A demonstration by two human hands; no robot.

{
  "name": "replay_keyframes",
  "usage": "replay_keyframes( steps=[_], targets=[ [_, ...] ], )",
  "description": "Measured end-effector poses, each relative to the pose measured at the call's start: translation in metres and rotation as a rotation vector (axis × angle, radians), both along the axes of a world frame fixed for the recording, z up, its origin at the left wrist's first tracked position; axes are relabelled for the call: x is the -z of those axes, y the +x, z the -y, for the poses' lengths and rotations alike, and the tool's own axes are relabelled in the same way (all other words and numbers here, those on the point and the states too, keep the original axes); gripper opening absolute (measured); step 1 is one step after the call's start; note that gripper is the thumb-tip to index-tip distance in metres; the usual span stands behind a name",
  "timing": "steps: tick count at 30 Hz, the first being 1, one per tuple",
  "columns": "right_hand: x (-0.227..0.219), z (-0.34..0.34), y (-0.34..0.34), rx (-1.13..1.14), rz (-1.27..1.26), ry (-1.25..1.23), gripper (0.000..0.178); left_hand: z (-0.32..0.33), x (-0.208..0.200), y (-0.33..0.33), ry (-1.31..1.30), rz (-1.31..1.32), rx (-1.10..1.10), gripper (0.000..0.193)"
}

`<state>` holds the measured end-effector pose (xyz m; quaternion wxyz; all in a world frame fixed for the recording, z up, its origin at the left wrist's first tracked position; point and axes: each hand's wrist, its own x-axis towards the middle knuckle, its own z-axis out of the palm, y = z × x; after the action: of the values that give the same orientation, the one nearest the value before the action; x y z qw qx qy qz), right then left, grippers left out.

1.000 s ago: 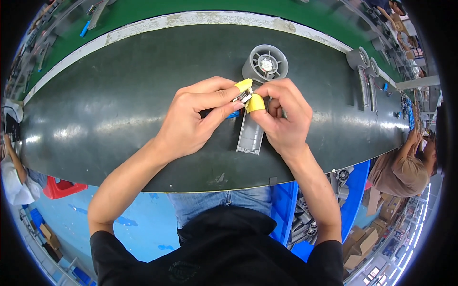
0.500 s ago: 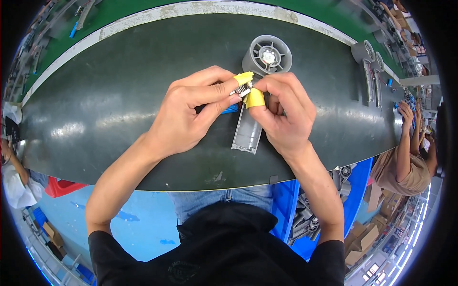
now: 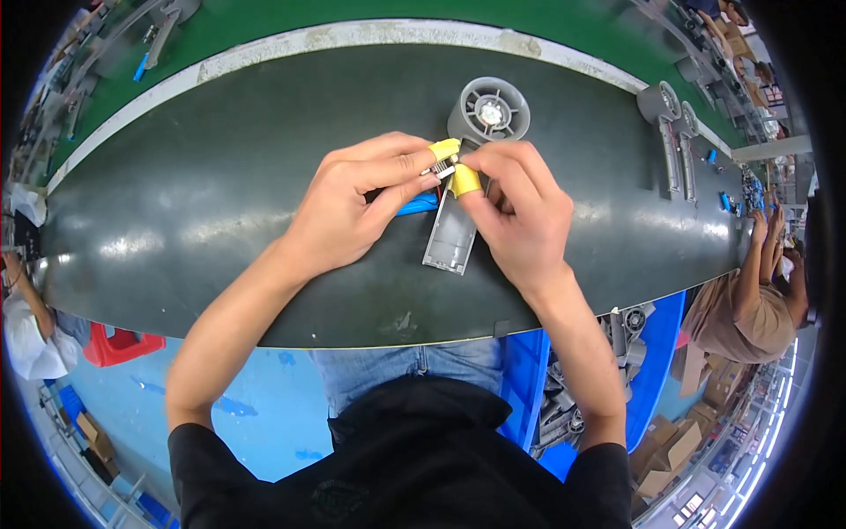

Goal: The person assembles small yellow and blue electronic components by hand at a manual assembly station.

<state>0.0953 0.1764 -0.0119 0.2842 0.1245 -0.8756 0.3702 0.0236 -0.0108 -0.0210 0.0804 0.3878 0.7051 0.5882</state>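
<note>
My left hand (image 3: 357, 198) pinches a small black-and-white electronic part (image 3: 443, 166) between thumb and index finger. Against that part's right side, my right hand (image 3: 522, 207) is closed in a pinch; what lies between its fingertips is too small to make out. Yellow tape wraps a finger on each hand. Below the fingers lies a grey fan housing, with a round head (image 3: 490, 109) pointing away from me and an open trough-like handle (image 3: 451, 236) toward me. A blue cylindrical battery (image 3: 418, 204) shows partly beneath my left hand.
Two more grey fan housings (image 3: 667, 132) lie at the far right of the dark green table (image 3: 220, 176). A blue bin (image 3: 526, 379) with grey parts stands below the table edge, by my right forearm. Co-workers sit at both sides; a red stool (image 3: 123, 346) is at left.
The view has shifted slightly, so the table and housing sit a little differently in the picture. Both hands keep their pinch at the small part, with only slight finger movement.
</note>
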Motion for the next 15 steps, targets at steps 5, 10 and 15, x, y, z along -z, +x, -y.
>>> replay_keyframes(
  steps=[5,10,15],
  targets=[
    [-0.025,0.020,0.033,0.281,0.437,-0.312,0.054,0.000,-0.006,0.000,0.029,0.084,-0.030,0.024],
    [-0.024,0.013,-0.021,0.106,0.534,-0.617,0.061,-0.013,-0.013,-0.035,0.131,0.547,-0.116,0.027],
    [-0.012,0.003,-0.170,0.114,0.307,-0.283,0.048,-0.017,-0.024,-0.154,0.091,0.217,-0.415,0.023]
  ],
)
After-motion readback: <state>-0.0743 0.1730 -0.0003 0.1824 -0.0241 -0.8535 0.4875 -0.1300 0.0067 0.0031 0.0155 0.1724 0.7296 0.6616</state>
